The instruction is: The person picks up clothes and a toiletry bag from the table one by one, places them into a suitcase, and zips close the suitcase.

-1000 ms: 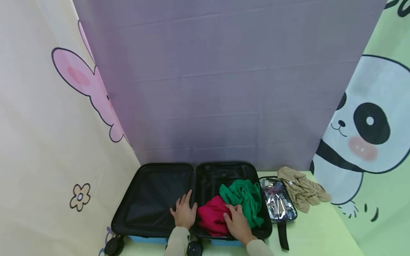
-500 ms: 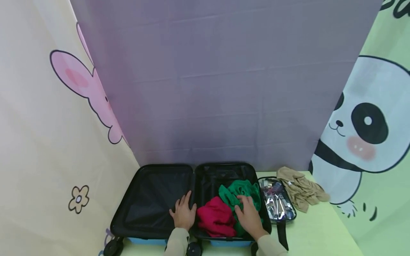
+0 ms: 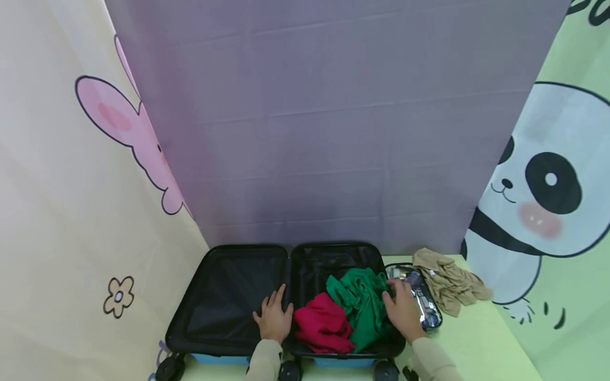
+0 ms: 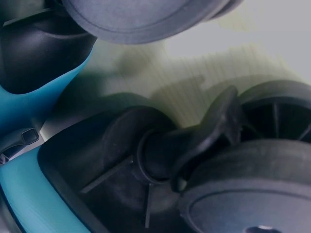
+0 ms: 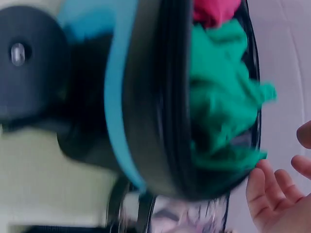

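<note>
An open black-lined suitcase [image 3: 224, 296] lies spread flat on the table in the head view. Crumpled red cloth [image 3: 323, 324] and green cloth [image 3: 359, 296] sit in its right half. My left hand [image 3: 274, 319], fingers spread, rests by the middle hinge on the suitcase's left half. Above the right rim is my right hand [image 3: 403, 312], between the green cloth and a clear toiletry bag [image 3: 427, 307] that it partly covers. In the right wrist view its loosely bent fingers are beside an edge of the green cloth [image 5: 218, 92]; whether they touch it I cannot tell.
Crumpled tan cloth [image 3: 450, 280] lies behind and right of the toiletry bag on the pale table [image 3: 486, 338]. Black wheels [image 3: 289, 370] stick out from the suitcase's near side. A grey curtain [image 3: 310, 132] hangs behind the table, with printed curtains at both sides.
My right hand has moved right, from the red cloth across the green cloth to the suitcase's right rim. More of the green cloth's near part shows. The left hand has stayed put.
</note>
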{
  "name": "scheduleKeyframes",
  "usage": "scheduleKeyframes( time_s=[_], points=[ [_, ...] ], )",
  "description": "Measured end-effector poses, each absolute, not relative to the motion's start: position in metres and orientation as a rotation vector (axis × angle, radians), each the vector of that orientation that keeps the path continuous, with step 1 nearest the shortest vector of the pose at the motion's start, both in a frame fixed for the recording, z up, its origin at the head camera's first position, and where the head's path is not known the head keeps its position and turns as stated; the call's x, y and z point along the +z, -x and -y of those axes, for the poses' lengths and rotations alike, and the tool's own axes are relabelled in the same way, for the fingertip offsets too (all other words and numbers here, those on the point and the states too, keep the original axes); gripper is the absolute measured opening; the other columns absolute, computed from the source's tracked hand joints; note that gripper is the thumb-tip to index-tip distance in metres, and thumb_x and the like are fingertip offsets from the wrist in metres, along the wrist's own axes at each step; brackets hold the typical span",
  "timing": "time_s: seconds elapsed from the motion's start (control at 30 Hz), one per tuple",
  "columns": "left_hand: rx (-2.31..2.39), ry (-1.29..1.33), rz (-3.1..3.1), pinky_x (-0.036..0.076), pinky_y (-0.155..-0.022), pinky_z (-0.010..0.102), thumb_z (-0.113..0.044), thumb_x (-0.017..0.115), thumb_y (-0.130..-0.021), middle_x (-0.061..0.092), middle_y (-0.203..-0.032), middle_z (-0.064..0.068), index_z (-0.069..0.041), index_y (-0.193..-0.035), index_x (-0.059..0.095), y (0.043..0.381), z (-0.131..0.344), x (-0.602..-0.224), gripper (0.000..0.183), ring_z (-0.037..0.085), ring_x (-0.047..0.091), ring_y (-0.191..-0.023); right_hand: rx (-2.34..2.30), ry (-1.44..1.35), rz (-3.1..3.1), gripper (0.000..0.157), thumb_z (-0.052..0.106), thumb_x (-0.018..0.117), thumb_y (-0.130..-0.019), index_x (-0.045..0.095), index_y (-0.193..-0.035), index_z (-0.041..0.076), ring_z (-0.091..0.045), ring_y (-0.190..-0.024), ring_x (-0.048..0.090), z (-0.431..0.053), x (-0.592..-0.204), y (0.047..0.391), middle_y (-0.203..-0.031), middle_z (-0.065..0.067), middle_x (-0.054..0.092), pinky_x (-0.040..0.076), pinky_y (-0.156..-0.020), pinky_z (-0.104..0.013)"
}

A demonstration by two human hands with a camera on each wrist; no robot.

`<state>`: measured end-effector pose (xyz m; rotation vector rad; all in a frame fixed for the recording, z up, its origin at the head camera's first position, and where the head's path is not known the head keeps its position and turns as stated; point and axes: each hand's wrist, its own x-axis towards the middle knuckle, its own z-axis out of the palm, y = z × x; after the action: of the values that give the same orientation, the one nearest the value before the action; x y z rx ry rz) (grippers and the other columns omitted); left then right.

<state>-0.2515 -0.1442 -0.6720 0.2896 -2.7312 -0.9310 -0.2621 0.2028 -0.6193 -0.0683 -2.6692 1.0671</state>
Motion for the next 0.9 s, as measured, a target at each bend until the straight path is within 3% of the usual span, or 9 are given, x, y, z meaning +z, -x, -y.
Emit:
scheduleKeyframes(
  time_s=[0.13,0.4,0.57,0.73,0.9],
  points=[
    [-0.935,-0.285,2.732,0.02,-0.108,0.085,-0.035,0.069,-0.096,0.058,-0.149,0.01,-0.033,-0.151,0.051,0.251,0.144,-0.671,0.058,0.041,0.046,-0.14,1.06,0.176,2.698,0.042,0.018,0.056,-0.099,0.054,-0.137,0.0,-0.041,-0.099,0.063,-0.23,-0.622,0.268,-0.128,-0.028,0.048,0.051,-0.082,-0.057],
    [-0.937,-0.277,2.713,0.02,-0.107,0.085,-0.033,0.07,-0.095,0.059,-0.148,0.01,-0.032,-0.15,0.051,0.253,0.144,-0.671,0.059,0.041,0.046,-0.139,1.069,0.372,2.781,0.048,0.019,0.049,-0.1,0.045,-0.142,-0.005,-0.06,-0.121,0.049,-0.268,-0.618,0.277,-0.142,-0.039,0.033,0.044,-0.097,-0.07],
    [-0.931,-0.275,2.71,0.021,-0.107,0.085,-0.033,0.07,-0.095,0.059,-0.148,0.01,-0.032,-0.151,0.051,0.252,0.145,-0.673,0.059,0.041,0.046,-0.14,1.03,0.459,2.812,0.054,0.017,0.048,-0.099,0.041,-0.146,-0.008,-0.06,-0.134,0.038,-0.283,-0.618,0.286,-0.153,-0.038,0.022,0.037,-0.107,-0.072],
    [-0.933,-0.273,2.709,0.021,-0.107,0.085,-0.034,0.07,-0.095,0.059,-0.148,0.01,-0.032,-0.151,0.051,0.252,0.145,-0.674,0.059,0.041,0.046,-0.14,0.899,0.372,2.89,0.057,0.017,0.051,-0.098,0.042,-0.145,-0.013,-0.059,-0.144,0.026,-0.302,-0.623,0.295,-0.157,-0.041,0.018,0.036,-0.11,-0.072],
    [-0.937,-0.277,2.715,0.02,-0.107,0.085,-0.035,0.07,-0.096,0.058,-0.149,0.009,-0.033,-0.151,0.051,0.252,0.145,-0.676,0.058,0.04,0.045,-0.141,0.813,0.27,2.964,0.06,0.019,0.05,-0.096,0.042,-0.145,-0.014,-0.065,-0.136,0.033,-0.31,-0.617,0.295,-0.155,-0.045,0.018,0.039,-0.106,-0.073]
  ],
)
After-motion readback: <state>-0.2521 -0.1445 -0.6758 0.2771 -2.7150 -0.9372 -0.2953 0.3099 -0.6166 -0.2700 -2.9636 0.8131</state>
